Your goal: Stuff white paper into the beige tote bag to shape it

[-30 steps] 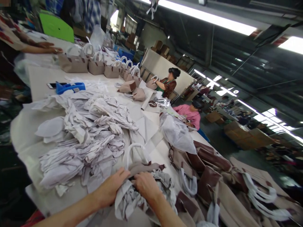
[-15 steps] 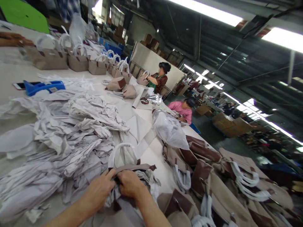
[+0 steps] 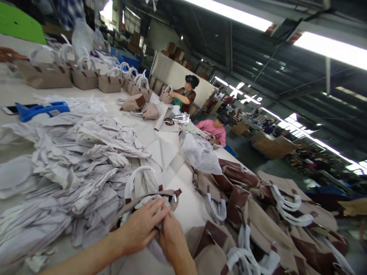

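Note:
A beige handbag [image 3: 149, 193] with a white wrapped handle and brown trim lies open in front of me on the white table [image 3: 189, 206]. My left hand [image 3: 142, 227] presses flat on the grey stuffing paper [image 3: 155, 248] at the bag's mouth. My right hand [image 3: 172, 240] sits beside it, fingers pushed into the same paper. A big heap of crumpled grey paper [image 3: 77, 164] covers the table to the left.
Flat beige and brown bags [image 3: 258, 217] pile up at the right. A clear plastic bag [image 3: 199, 154] lies beyond them. Stuffed bags [image 3: 86, 78] stand in a row at the far end, near a blue tool [image 3: 40, 109] and a phone. Two seated people work across the table.
My hands have pushed the grey paper down into the bag, so less of it bulges out. The bag's mouth has opened wider. The view has shifted right.

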